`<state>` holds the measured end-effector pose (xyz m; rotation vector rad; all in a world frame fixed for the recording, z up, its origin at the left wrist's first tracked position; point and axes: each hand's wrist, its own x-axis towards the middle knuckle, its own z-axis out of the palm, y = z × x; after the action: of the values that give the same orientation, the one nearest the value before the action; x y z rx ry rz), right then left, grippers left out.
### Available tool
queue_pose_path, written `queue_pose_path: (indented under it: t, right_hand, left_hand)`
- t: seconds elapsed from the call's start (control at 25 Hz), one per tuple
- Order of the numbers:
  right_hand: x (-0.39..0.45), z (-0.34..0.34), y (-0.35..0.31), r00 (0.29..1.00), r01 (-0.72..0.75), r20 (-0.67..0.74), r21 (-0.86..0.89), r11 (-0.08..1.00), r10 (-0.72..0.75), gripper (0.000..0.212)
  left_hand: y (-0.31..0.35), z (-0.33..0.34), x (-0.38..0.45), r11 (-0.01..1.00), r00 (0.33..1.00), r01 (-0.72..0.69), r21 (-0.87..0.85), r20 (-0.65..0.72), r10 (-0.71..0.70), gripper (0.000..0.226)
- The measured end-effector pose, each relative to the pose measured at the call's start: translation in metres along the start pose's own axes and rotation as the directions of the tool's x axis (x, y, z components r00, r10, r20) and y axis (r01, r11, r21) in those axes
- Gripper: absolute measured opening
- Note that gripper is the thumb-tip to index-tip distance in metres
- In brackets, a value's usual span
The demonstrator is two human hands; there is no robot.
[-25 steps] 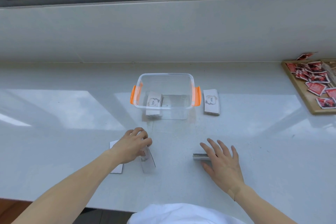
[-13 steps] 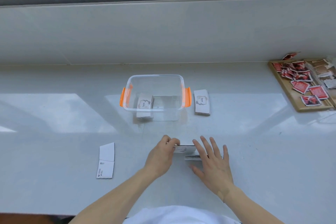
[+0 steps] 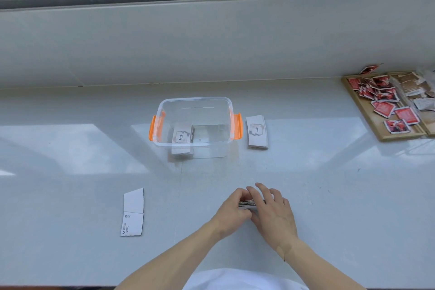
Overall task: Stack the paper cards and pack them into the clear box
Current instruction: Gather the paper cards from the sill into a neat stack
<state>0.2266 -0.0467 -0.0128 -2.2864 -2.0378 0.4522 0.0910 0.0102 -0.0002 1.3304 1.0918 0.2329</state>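
Two hands on one small stack of cards (image 3: pixel 247 203), near centre of the table (image 3: pixel 70 148). The left hand (image 3: pixel 231 209) pinches its left end, fingers curled shut on it; the right hand (image 3: pixel 274 209) lies over the top and right end, fingers spread flat, squaring it. The stack's long axis runs left-right. The clear box (image 3: pixel 195 125) sits straight ahead, farther off, one stack already inside at its left. Another stack (image 3: pixel 257 132) waits just right of the box. A lone card (image 3: pixel 133 212) lies well left, nearer the left hand.
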Motion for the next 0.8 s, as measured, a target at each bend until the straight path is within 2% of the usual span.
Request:
queue_pose_path:
  t: [0.12, 0.2, 0.28, 0.32, 0.4, 0.52, 0.6, 0.68, 0.8]
  right_hand:
    - [0.001, 0.0, -0.001, 0.999, 0.001, -0.04, 0.036, 0.999, 0.0, 0.058]
    - [0.0, 0.0, -0.003, 0.997, 0.019, -0.081, 0.049, 0.999, -0.015, 0.054]
    - [-0.002, 0.004, -0.004, 0.991, 0.044, -0.13, 0.022, 0.999, -0.041, 0.045]
    - [-0.003, 0.006, -0.004, 0.987, 0.052, -0.153, 0.009, 0.999, -0.05, 0.039]
    - [-0.006, 0.011, -0.003, 0.982, 0.052, -0.185, 0.014, 0.999, -0.049, 0.031]
    - [-0.007, 0.016, -0.001, 0.974, 0.07, -0.215, 0.022, 0.997, -0.064, 0.027]
    - [-0.006, 0.017, 0.001, 0.967, 0.083, -0.242, 0.004, 0.997, -0.079, 0.02]
    - [-0.003, 0.018, 0.002, 0.972, 0.075, -0.223, -0.009, 0.997, -0.075, 0.033]
    - [0.0, 0.018, 0.003, 0.977, 0.089, -0.191, -0.023, 0.996, -0.092, 0.043]
  left_hand:
    - [0.0, 0.01, 0.003, 0.997, 0.999, 0.003, -0.072, -0.048, -0.006, 0.039]
    - [-0.003, 0.01, 0.003, 1.0, 0.995, -0.008, -0.022, -0.095, 0.006, 0.036]
    - [-0.009, 0.008, 0.002, 0.985, 0.991, -0.036, 0.167, -0.123, 0.057, 0.033]
    - [-0.013, 0.008, 0.002, 0.945, 0.988, -0.046, 0.323, -0.125, 0.091, 0.034]
    - [-0.02, 0.006, -0.001, 0.798, 0.988, -0.054, 0.6, -0.084, 0.13, 0.039]
    - [-0.029, -0.012, -0.007, 0.705, 0.988, -0.107, 0.701, -0.001, 0.151, 0.049]
    - [-0.038, -0.044, -0.014, 0.604, 0.981, -0.147, 0.783, 0.035, 0.193, 0.059]
    - [-0.047, -0.089, -0.025, 0.429, 0.978, -0.145, 0.892, 0.064, 0.197, 0.071]
    - [-0.057, -0.16, -0.048, 0.156, 0.991, -0.09, 0.984, 0.072, 0.114, 0.088]
